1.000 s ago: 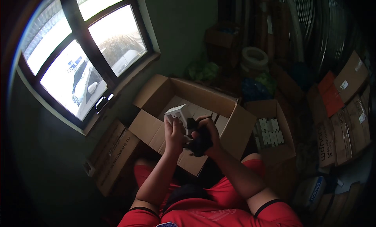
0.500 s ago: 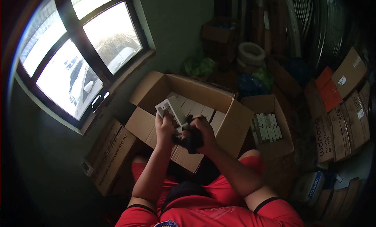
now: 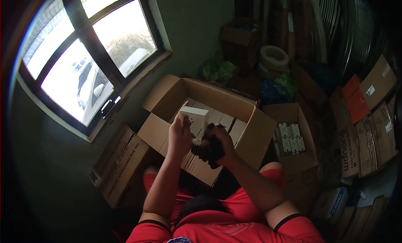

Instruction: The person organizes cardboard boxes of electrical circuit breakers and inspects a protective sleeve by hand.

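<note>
My left hand (image 3: 180, 135) is closed around a white rectangular plastic box (image 3: 197, 113), gripping it by its left side. My right hand (image 3: 225, 143) is wrapped around a crumpled black cloth (image 3: 209, 151), close against the right side of the white box. Whether the cloth touches the box is hard to tell. Both hands are above a large open cardboard carton (image 3: 261, 132), where several pale rectangular pieces (image 3: 224, 119) lie in rows. Part of the carton's contents is hidden behind my hands.
Right of the carton, a smaller cardboard box (image 3: 307, 157) contains several white plates (image 3: 292, 144). A printed carton (image 3: 121, 167) leans at the left below the window (image 3: 111, 79). Further right are stacked cartons (image 3: 368, 138), and a white roll (image 3: 274, 56) sits behind.
The white box has been turned in my left hand, so a different face shows. My right hand and the cloth have shifted slightly right and down. The whole view has moved a little.
</note>
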Demonstrator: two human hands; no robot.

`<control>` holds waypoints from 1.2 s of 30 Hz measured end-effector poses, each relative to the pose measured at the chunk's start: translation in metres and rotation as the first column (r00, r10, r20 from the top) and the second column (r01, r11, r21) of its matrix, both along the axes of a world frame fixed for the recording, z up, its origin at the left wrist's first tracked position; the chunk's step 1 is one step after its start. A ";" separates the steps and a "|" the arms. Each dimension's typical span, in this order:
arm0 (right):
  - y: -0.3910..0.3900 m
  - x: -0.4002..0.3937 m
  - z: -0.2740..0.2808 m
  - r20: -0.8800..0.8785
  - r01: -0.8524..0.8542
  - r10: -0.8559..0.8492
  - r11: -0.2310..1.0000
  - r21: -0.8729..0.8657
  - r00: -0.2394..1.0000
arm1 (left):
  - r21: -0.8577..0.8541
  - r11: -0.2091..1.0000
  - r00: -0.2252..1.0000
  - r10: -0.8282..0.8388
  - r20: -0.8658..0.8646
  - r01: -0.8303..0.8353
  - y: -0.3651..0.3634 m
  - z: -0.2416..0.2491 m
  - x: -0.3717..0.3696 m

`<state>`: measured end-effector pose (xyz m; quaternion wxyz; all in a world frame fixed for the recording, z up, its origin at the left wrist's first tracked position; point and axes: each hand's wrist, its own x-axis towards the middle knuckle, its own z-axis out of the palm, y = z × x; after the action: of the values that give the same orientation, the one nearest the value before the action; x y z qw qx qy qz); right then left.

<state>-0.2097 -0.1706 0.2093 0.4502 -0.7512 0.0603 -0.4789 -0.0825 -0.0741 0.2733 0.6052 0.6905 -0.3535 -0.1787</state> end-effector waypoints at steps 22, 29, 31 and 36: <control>-0.028 -0.018 0.004 -0.121 -0.420 0.536 0.765 0.488 0.835 | 0.064 0.997 0.995 0.051 -0.084 -0.046 0.048 0.003 0.016; -0.015 -0.001 -0.030 0.515 -0.603 0.317 0.475 0.641 0.797 | -0.276 0.957 0.983 0.033 -0.182 -0.084 0.043 -0.024 0.009; -0.011 0.010 -0.015 0.543 -0.527 0.220 0.680 0.510 0.810 | -0.205 0.979 0.985 -0.020 -0.173 -0.016 0.039 -0.041 -0.011; -0.001 0.004 -0.020 0.284 -0.133 0.058 0.958 0.254 0.957 | -0.058 0.980 0.967 -0.175 0.187 0.189 0.031 -0.050 -0.069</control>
<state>-0.2055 -0.1720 0.1892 0.5754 -0.6114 0.0258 -0.5426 -0.1513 -0.0436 0.2235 0.5773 0.6452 -0.4753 -0.1567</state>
